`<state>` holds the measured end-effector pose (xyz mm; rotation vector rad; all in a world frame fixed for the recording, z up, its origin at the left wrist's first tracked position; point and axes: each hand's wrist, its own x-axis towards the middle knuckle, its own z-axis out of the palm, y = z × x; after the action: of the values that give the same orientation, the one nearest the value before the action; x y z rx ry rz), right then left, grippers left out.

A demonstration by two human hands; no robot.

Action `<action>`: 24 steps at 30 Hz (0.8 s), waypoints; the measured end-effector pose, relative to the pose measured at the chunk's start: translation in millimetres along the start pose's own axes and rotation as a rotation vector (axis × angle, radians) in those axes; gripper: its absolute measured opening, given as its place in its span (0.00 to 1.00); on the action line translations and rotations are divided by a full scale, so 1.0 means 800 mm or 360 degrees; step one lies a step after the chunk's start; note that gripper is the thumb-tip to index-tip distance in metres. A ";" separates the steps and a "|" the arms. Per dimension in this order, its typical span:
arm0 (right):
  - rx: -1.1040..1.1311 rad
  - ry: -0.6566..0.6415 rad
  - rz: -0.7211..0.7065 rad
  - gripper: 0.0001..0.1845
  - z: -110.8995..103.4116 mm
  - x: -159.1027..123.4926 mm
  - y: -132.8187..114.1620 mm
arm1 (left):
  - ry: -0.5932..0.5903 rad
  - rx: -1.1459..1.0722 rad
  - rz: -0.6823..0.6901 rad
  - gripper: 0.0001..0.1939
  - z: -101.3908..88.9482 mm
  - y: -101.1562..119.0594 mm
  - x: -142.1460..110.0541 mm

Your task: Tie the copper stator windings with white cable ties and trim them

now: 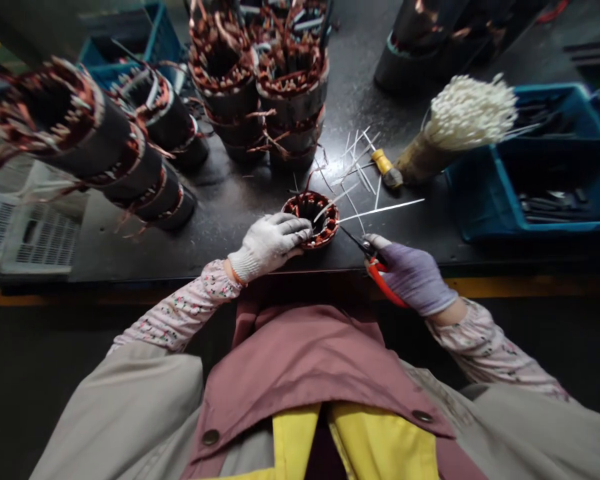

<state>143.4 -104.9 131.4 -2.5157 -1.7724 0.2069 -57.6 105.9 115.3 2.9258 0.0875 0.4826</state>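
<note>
A small motor stator with copper windings sits near the front edge of the dark workbench. My left hand, in a white glove, grips its left side, with fingers over the rim and partly inside the bore. In a purple glove, my right hand is closed round red-handled pliers. Their dark, narrow tip points at the stator's right side; whether it touches cannot be made out. Thin white sleeves stick out of the windings to the right, and a thin wire runs near my right fingers.
Behind the stator lie loose white sleeves and a yellow-handled screwdriver. Stacked wound stators stand at the back, others lean at left. On the right are a bundle of white sleeves and blue bins.
</note>
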 end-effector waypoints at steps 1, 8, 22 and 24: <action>0.0033 0.0029 0.0066 0.27 0.003 0.000 0.004 | 0.0006 -0.0011 0.0017 0.17 0.000 -0.002 0.000; 0.0213 0.0030 0.0104 0.27 0.016 0.020 0.004 | -0.0122 -0.0008 -0.0003 0.17 -0.006 -0.008 0.004; -0.0176 -0.0203 0.0057 0.30 -0.032 0.080 -0.003 | -0.0653 0.0265 -0.0189 0.35 -0.008 0.053 0.060; -0.0150 -0.0249 0.0058 0.29 -0.029 0.086 -0.002 | -0.0619 0.0268 -0.0158 0.34 -0.002 0.048 0.058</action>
<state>168.1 -39.1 149.1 -2.6666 -1.8327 0.3385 -13.1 72.3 138.4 3.0973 0.2290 -0.1185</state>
